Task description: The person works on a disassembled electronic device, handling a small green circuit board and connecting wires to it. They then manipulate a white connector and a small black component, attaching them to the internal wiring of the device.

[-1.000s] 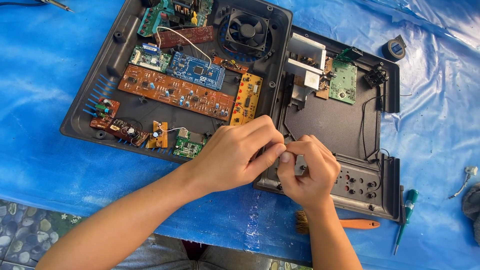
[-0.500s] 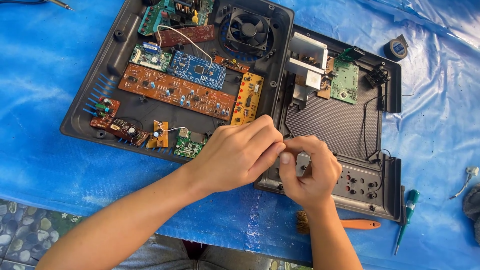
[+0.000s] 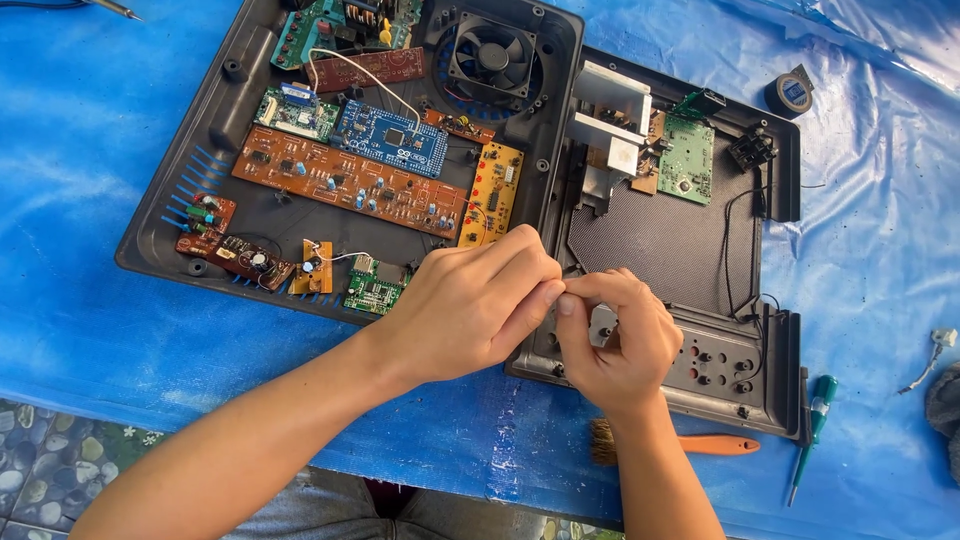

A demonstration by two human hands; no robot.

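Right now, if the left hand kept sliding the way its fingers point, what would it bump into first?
The left hand points toward the right hand, and their fingertips already meet, so it would likely press into that hand first. Behind lies the dark grey plastic casing; depth is unclear.

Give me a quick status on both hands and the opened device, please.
Left hand and right hand pinched together on something small, hidden by fingers. Both over the open dark casing, front edge. Circuit boards exposed, nothing blocking.
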